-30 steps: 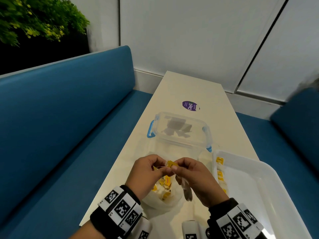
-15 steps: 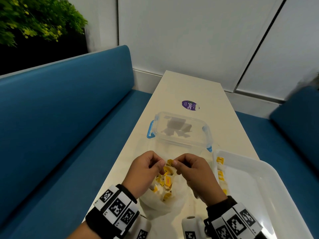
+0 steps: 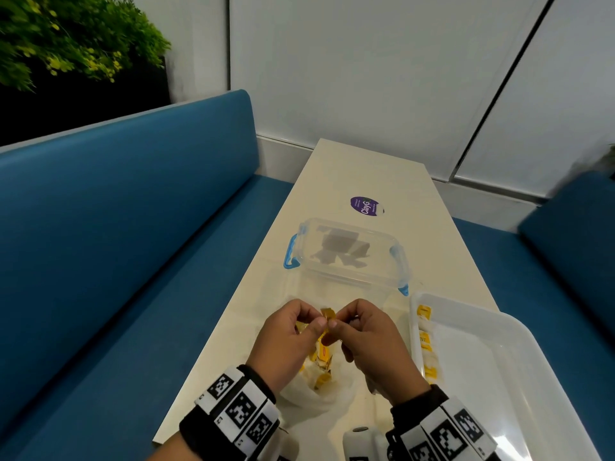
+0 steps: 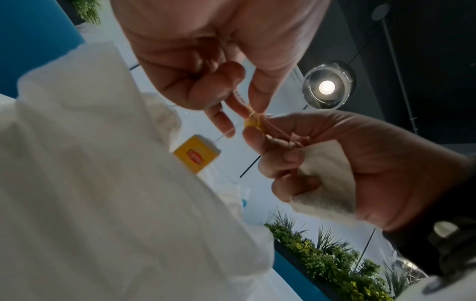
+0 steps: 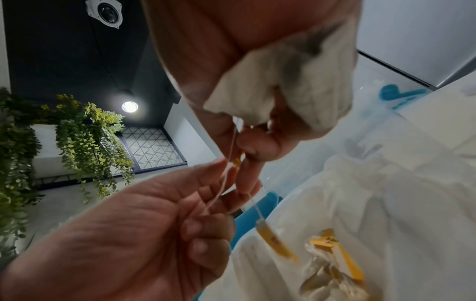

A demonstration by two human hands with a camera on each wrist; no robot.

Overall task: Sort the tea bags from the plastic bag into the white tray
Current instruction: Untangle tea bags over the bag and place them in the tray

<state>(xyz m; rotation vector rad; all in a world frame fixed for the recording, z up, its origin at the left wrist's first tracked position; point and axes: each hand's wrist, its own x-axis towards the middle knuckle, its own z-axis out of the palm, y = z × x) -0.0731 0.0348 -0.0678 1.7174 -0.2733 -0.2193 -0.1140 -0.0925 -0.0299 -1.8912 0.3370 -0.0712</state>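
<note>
Head view: both hands met over the open plastic bag (image 3: 312, 390) on the table (image 3: 366, 171). Left hand (image 3: 289, 341) and right hand (image 3: 369, 341) each pinched the same small yellow tag (image 3: 327, 314) between thumb and forefinger. White tray (image 3: 519, 367) lay just right of the bag — several tea bags (image 3: 427, 347) lined its left wall. Clear box (image 3: 346, 254) stood behind.

Left wrist view: fingertips (image 4: 257, 101) pressed on the tag; a thread ran to a second yellow tag (image 4: 197, 156) hanging at the bag's edge.

Right wrist view: a tea bag (image 5: 280, 89) sat tucked in the right palm, probably held by the curled lower fingers — blurred.
</note>
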